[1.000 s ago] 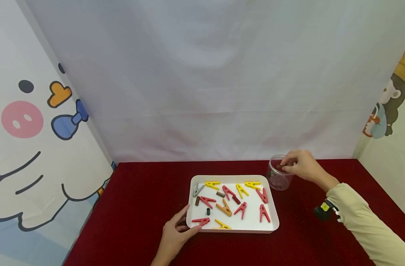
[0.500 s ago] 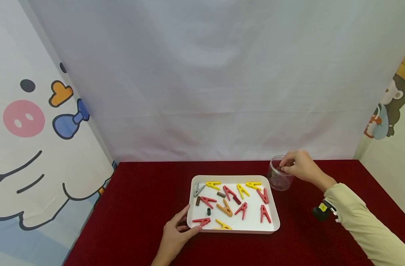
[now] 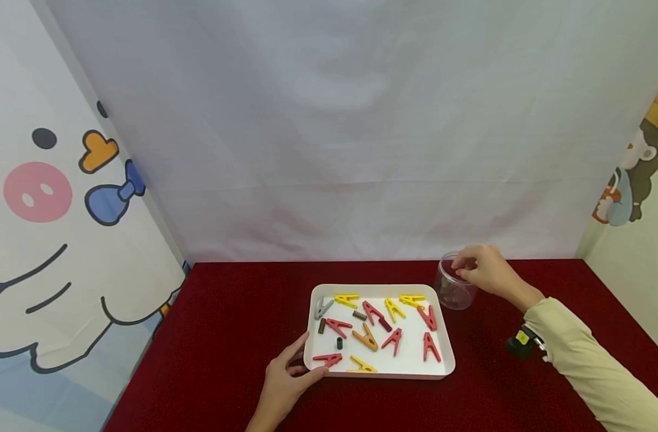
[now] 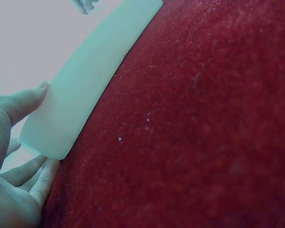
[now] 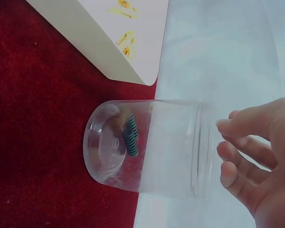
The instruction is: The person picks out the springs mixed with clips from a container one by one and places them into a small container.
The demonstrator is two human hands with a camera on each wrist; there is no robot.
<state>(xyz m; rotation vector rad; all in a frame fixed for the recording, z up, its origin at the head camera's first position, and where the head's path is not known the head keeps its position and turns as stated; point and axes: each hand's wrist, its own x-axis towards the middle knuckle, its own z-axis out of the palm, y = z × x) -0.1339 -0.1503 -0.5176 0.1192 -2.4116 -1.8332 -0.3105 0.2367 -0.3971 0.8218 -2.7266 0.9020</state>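
My left hand (image 3: 286,384) holds the near left corner of a white tray (image 3: 394,376), its thumb on the rim and its fingers against the outer side. My right hand (image 3: 488,270) is over the mouth of a clear plastic jar (image 5: 173,166) beside the tray. Its fingers are loosely bent, with nothing seen between the fingertips in the right wrist view. Dark coil springs (image 5: 129,142) are inside the jar. Spring clips lie in the tray: red clips (image 3: 430,347), yellow clips (image 3: 362,365), an orange clip (image 3: 365,339) and a grey clip (image 3: 322,308).
Among the clips lie a brown spring (image 3: 359,315), another brown spring (image 3: 322,326), a dark red piece (image 3: 385,324) and a small black piece (image 3: 340,343). A dark red cloth (image 3: 226,336) covers the table. A white curtain (image 3: 361,150) hangs behind it.
The dark spring pinched by my right hand over the jar has left the fingers, which have since parted slightly. The left hand stays on the tray.
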